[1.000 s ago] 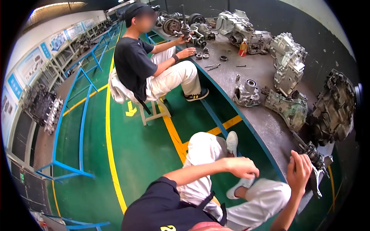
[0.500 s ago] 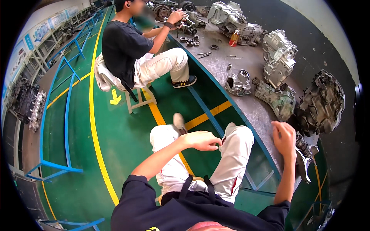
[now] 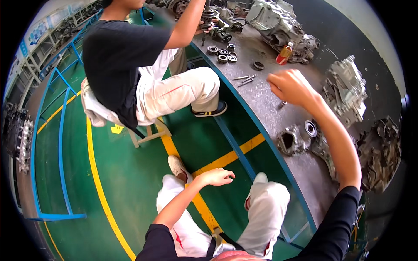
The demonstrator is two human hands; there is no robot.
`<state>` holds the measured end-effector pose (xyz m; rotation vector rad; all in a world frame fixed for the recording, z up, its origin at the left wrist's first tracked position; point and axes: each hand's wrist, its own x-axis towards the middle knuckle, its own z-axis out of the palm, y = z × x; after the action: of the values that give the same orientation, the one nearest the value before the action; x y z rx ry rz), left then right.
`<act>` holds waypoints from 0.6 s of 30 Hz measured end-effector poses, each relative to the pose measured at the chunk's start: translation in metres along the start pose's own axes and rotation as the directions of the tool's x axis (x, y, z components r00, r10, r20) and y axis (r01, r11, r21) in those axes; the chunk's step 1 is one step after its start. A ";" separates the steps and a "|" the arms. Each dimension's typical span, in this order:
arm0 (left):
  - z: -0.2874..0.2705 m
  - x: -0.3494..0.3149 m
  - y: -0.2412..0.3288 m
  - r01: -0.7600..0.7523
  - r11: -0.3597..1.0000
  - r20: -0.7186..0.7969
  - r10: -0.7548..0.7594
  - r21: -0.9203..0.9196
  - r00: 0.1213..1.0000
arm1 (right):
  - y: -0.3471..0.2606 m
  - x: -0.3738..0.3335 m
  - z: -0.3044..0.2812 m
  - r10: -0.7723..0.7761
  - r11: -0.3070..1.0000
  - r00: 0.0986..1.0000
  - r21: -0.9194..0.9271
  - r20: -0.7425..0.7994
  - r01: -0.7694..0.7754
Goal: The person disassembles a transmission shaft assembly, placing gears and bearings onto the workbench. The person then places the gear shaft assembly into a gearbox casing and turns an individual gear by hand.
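My right hand (image 3: 291, 88) is stretched out over the metal-topped workbench (image 3: 267, 104), fingers bent and partly apart, with nothing visible in it. Just left of its fingertips lie several bolts (image 3: 246, 81); a small metal cylinder (image 3: 282, 104) sits beneath the hand. Beyond it are a dark ring (image 3: 258, 65) and a bottle with red-orange contents (image 3: 285, 53). An open-ended metal housing (image 3: 294, 140) with a bearing lies nearer, below my forearm. My left hand (image 3: 216, 177) hovers between my knees, loosely bent and apparently holding nothing.
A seated co-worker (image 3: 126, 61) at the left holds a gear shaft (image 3: 207, 19) upright by the bench. Several gear rings (image 3: 222, 55) lie near that person. Gearbox casings (image 3: 346, 89) line the bench's far side. A blue rail frame (image 3: 61, 143) stands at the left.
My right hand has swung forward and left from the bench's near end toward the bolts. My left hand has shifted slightly left. The view has moved, and the co-worker appears closer.
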<state>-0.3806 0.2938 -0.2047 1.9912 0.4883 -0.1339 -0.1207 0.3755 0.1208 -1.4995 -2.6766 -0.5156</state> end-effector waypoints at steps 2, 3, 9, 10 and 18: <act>-0.016 0.033 -0.020 0.004 1.000 -0.004 -0.004 -0.005 1.000 | 0.036 0.054 0.032 -0.062 0.996 0.997 -0.068 -0.043 0.059; -0.021 0.051 -0.031 -0.018 1.000 0.004 0.018 0.011 1.000 | 0.050 0.075 0.043 -0.044 0.993 0.999 -0.111 -0.021 0.042; -0.005 0.132 -0.089 -0.006 0.990 0.079 -0.006 0.141 0.997 | 0.112 0.184 0.150 0.011 0.993 0.997 -0.119 -0.076 -0.020; -0.017 0.131 -0.072 0.015 0.983 0.132 -0.039 0.182 0.990 | 0.119 0.196 0.166 0.006 0.995 0.992 -0.102 -0.126 -0.019; -0.027 0.155 -0.069 0.024 0.919 0.060 -0.051 0.393 0.997 | 0.145 0.293 0.214 0.239 0.969 0.889 0.163 -0.392 -0.188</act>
<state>-0.2698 0.3868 -0.2967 2.3609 0.4824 -0.3480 -0.1273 0.7507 0.0121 -1.4400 -2.1552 -0.5683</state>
